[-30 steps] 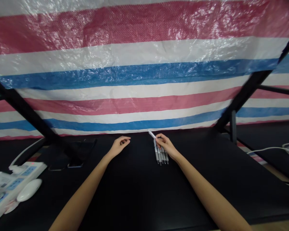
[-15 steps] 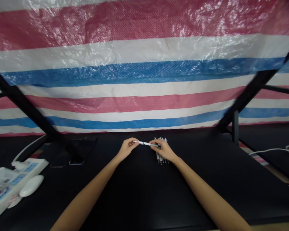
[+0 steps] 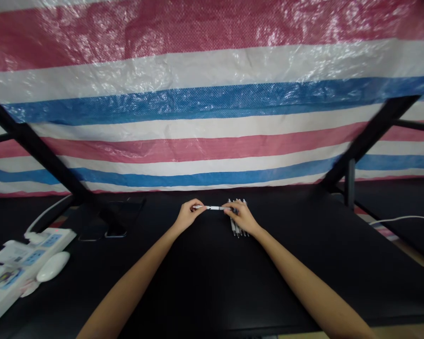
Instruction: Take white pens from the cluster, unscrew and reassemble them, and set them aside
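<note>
A slim white-and-grey plastic pen (image 3: 214,207) is lying level between both hands, just above the black tabletop (image 3: 205,282). The left hand (image 3: 188,215) is pinching its left end with closed fingertips; the right hand (image 3: 243,216) is gripping its right end, fingers curled around it. Any printing on the pen is too small to read. Just right of the pen, under the right hand, a row of similar white pens (image 3: 237,227) is lying on the tabletop. Far left of the pen, a white power strip (image 3: 17,256) with blue labels, unreadable, and a white oval mouse (image 3: 53,266) are sitting.
</note>
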A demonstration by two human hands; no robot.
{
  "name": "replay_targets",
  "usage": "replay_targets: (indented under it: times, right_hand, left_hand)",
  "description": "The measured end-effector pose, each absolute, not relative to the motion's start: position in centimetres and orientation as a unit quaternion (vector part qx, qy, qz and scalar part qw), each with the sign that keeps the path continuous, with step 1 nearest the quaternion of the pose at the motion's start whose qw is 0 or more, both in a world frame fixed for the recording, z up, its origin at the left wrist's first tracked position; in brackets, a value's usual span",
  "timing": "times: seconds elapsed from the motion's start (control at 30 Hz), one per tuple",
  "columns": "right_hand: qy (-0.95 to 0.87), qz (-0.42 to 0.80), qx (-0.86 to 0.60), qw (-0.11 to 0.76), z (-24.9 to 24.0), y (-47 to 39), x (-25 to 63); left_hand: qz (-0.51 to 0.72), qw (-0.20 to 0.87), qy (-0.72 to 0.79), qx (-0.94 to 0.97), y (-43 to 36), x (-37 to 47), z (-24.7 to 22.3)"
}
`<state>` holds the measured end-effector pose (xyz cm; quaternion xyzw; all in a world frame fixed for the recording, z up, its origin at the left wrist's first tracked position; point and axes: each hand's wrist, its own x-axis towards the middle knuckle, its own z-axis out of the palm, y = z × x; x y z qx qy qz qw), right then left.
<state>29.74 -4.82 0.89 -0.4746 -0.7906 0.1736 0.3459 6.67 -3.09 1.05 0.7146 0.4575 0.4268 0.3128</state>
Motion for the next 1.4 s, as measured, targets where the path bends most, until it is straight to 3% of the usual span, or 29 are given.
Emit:
replay_targets:
  times: [0.63,1.4]
  right_hand:
    - [-0.800,0.166,-0.468,0.336,1.01,-4.95,29.71]
    - [-0.811,0.158,-0.458,0.329,0.96,-5.00,29.58]
  left_hand:
    - [0.343,0.172,0.448,0.807,-3.08,6.85,0.90]
    - [0.246,0.120,0.428,0.861,-3.79,7.12,1.10]
